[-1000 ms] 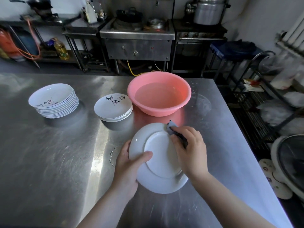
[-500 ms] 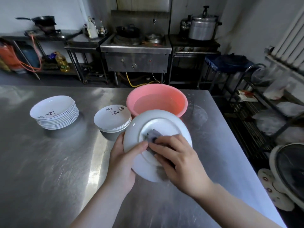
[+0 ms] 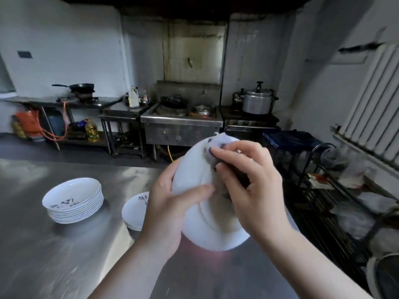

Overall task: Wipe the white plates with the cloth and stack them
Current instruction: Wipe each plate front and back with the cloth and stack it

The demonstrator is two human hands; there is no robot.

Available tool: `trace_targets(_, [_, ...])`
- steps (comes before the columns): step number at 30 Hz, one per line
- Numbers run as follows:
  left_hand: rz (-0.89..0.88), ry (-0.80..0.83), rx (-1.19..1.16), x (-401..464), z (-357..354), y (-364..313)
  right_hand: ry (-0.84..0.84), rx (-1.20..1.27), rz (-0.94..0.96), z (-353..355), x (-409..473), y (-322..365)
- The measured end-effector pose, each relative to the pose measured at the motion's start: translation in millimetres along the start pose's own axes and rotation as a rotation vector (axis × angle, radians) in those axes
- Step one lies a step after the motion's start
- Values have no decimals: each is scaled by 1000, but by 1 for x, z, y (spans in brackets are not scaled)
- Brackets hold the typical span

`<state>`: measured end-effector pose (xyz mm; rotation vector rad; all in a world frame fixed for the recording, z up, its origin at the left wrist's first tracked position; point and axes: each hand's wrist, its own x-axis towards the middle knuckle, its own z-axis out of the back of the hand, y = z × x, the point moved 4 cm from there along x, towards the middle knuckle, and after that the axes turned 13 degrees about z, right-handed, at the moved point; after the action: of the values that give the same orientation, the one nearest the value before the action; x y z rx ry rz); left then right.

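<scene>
A white plate [image 3: 212, 231] is raised in front of me, tilted with its underside toward the camera. My left hand [image 3: 170, 203] grips its left rim, thumb across the underside. My right hand [image 3: 248, 184] holds a pale cloth [image 3: 212, 145] with dark marks against the plate's upper part. On the steel table [image 3: 64, 255] stands a tall stack of white plates [image 3: 73, 200] at the left. A lower stack of plates [image 3: 135, 209] sits partly hidden behind my left hand.
The pink basin is hidden behind the raised plate, only a pink glow showing on the table. A stove [image 3: 182, 124] and counters line the back wall. A black wire rack [image 3: 336, 190] with bags stands off the table's right edge.
The plate has been lifted higher and tilted more upright. My right hand has slid the cloth from the plate's middle up to its top edge. The camera has tipped upward.
</scene>
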<state>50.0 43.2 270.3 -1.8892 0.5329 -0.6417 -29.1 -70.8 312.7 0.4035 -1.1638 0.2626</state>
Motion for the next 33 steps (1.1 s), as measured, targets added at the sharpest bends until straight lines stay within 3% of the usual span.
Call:
trace_targets(3, [-39, 56, 38, 6, -10, -14, 138, -33, 201, 12, 22, -3])
trace_targets(7, [-116, 59, 113, 11, -16, -31, 35, -56, 107, 33, 42, -10])
trace_targets(10, [-97, 93, 108, 14, -24, -34, 235, -26, 380, 22, 42, 12])
trace_targets(15, [-131, 77, 138, 14, -26, -41, 76, -16, 194, 41, 60, -9])
trace_targets(19, [-87, 121, 45, 10, -25, -30, 227, 0, 352, 35, 52, -1])
trace_targets(24, [-82, -19, -99, 8, -17, -21, 46, 176, -91, 48, 43, -42])
trace_targets(27, [-63, -142, -217, 8, -16, -10, -65, 98, -166, 48, 18, -50])
trace_targets(30, [-96, -176, -298, 9, -26, -3, -294, 26, -244, 38, -17, -40])
trace_targets(33, [-126, -183, -285, 9, -32, 3, -328, -121, -160, 26, -39, -25])
